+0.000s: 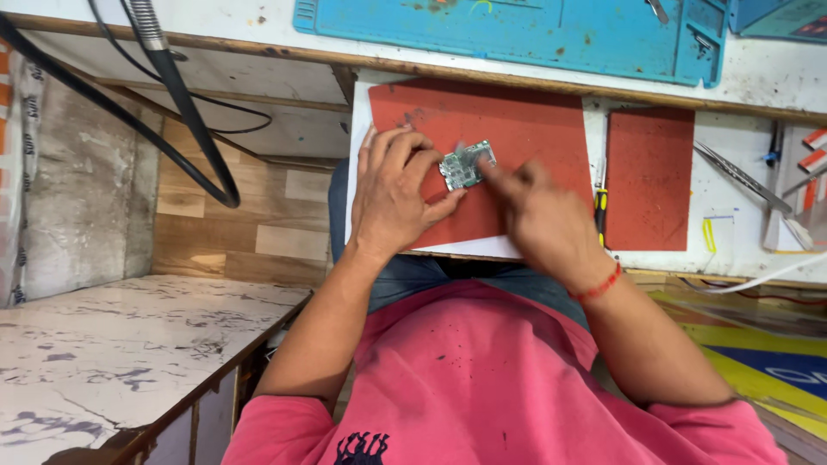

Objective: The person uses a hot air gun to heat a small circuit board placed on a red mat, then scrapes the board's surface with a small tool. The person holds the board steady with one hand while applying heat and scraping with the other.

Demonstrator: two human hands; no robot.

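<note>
Head view showed both hands meeting over a small green circuit board that lay on a red mat at the near part of the counter. The left hand was curled beside the board, thumb and fingers pinching its left edge to steady it. The right hand was blurred; its fingers pointed at the board's right side and seemed to touch it, but whether they pinched anything small could not be told.

To work the board well, I judged that the left pinch should stay on the bare edge, off the components, and keep the board flat on the mat, while the right fingers press lightly and straight so the board does not skid.

For room, the mat's near edge ran close under both wrists, with the counter's front lip just beyond it, so a slipped board could drop toward the lap. Open mat lay beyond and to the right of the board. A second red mat sat just to the right, with a yellow-handled tool in the gap between. Tweezers lay farther right, well apart. A blue mat spanned the far side. Black cables hung to the left, clear of the hands.
</note>
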